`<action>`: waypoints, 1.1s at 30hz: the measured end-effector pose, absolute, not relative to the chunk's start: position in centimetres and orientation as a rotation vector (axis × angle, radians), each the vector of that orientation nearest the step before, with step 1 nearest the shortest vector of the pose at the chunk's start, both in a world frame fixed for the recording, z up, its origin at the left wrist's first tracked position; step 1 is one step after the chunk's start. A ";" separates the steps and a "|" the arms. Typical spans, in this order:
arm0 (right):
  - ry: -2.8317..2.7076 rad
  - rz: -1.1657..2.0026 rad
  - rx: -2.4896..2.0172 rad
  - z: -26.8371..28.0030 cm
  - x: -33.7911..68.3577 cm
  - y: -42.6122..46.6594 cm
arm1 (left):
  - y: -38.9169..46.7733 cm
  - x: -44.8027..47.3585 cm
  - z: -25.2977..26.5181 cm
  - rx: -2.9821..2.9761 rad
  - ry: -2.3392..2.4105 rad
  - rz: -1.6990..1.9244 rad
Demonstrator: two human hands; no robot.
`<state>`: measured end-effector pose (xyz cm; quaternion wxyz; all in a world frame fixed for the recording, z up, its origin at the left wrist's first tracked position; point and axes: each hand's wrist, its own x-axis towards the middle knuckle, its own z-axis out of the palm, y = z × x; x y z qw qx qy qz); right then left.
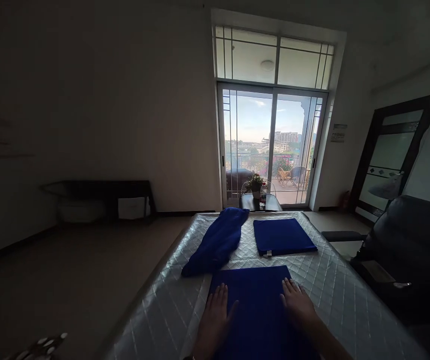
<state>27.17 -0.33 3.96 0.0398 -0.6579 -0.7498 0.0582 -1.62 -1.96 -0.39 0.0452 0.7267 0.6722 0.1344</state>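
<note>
A blue cloth (258,305) lies flat on the table in front of me, its near end running out of the bottom of the view. On its left edge rests my left hand (217,312), fingers stretched out and thumb apart. My right hand (296,300) lies on the right edge, fingers extended and palm down. Beyond it to the right is a neatly folded blue cloth (284,236) with a small white label at its near edge. A crumpled blue cloth (218,242) stretches along the table's left side, close to the flat one.
A shiny quilted silver cover (162,312) spreads over the table. Right of it stands a black armchair (410,245). Past the far edge, a small dark table (250,202) holds a potted plant (255,184) and a bottle (263,194), before glass sliding doors (248,120).
</note>
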 end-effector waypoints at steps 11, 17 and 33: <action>-2.112 0.216 -1.873 0.8 26.6 3.4 | -0.8 -2.1 -2.3 2.233 2.083 0.388; -2.142 0.255 -1.871 0.8 27.2 4.0 | -0.3 -2.5 -3.5 2.265 2.088 0.442; -2.142 0.312 -1.873 1.7 28.5 4.6 | -1.0 -2.1 -1.7 2.186 2.057 0.397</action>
